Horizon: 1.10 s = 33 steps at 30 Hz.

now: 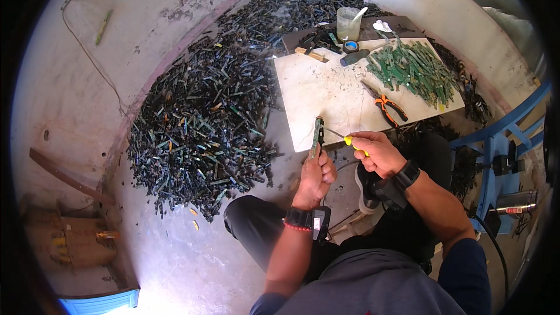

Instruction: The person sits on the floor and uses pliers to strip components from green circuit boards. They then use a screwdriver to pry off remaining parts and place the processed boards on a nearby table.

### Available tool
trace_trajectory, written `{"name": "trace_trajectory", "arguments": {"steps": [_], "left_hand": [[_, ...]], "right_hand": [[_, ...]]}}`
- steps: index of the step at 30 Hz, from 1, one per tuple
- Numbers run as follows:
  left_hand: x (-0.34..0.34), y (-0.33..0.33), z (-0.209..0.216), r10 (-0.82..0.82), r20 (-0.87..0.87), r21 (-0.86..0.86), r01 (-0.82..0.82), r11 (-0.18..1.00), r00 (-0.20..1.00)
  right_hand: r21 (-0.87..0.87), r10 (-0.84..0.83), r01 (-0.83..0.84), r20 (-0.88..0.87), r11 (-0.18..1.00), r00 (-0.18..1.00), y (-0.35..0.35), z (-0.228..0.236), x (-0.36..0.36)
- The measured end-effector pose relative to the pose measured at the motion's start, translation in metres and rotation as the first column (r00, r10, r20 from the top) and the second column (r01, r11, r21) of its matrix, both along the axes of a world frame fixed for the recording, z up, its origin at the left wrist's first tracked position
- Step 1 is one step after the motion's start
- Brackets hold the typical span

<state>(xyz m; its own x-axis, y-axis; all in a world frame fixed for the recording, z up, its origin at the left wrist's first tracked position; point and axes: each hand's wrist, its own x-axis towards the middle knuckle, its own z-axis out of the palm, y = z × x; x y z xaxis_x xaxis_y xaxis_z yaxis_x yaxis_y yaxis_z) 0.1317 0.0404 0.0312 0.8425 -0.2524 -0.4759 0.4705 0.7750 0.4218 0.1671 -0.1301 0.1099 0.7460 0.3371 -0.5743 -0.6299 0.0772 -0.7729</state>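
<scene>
- The left hand [318, 178] is closed around the lower end of a narrow strip [316, 139], which rises nearly upright above the fist, green on one side and black on the other.
- The right hand [379, 154] grips a screwdriver [349, 140] by its yellow handle; the thin shaft points left from the fingers, its tip beside the strip's upper part — whether it touches, I cannot tell.
- Just beyond both hands lies a white worktop [303, 90], its near edge behind the strip.
- Above the right hand, on the worktop, lie orange-and-black pliers [385, 105], jaws pointing up and left, handles spread.
- Farther beyond the right hand is a loose pile of green strips [411, 71].
- Well beyond the gap between the hands stand a cup [348, 25] with a white stick in it and, nearer, a roll of tape [350, 46] — black outside, blue inside.
- To the left of the left hand, a wide heap of dark strips [201, 114] spreads over the floor [184, 248].
- Well to the right of the right hand are a blue frame [493, 146] and a shiny metal container [517, 201].
</scene>
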Motion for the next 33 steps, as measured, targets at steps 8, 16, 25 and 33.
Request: {"name": "trace_trajectory", "arguments": {"steps": [8, 16, 25, 33], "left_hand": [[0.000, -0.006, 0.004, -0.019, -0.008, 0.080, 0.020, 0.997, 1.000], [-0.003, 0.004, 0.013, 0.019, 0.020, 0.010, -0.020, 1.000, 1.000], [-0.003, -0.002, 0.001, -0.007, 0.025, 0.021, 0.007, 1.000, 1.000], [-0.001, -0.015, -0.001, -0.001, 0.087, 0.155, -0.012, 0.988, 0.996]], "right_hand": [[-0.770, 0.734, 0.402, 0.619, 0.496, 0.281, 0.013, -0.010, -0.019], [-0.464, 0.319, -0.046, 0.530, 0.885, 0.785, 0.003, 0.003, 0.000], [0.068, -0.103, 0.103, -0.003, 0.992, 0.995, 0.003, -0.013, -0.013], [-0.519, 0.361, 0.275, 0.809, 0.809, 0.463, 0.007, -0.036, -0.006]]}}
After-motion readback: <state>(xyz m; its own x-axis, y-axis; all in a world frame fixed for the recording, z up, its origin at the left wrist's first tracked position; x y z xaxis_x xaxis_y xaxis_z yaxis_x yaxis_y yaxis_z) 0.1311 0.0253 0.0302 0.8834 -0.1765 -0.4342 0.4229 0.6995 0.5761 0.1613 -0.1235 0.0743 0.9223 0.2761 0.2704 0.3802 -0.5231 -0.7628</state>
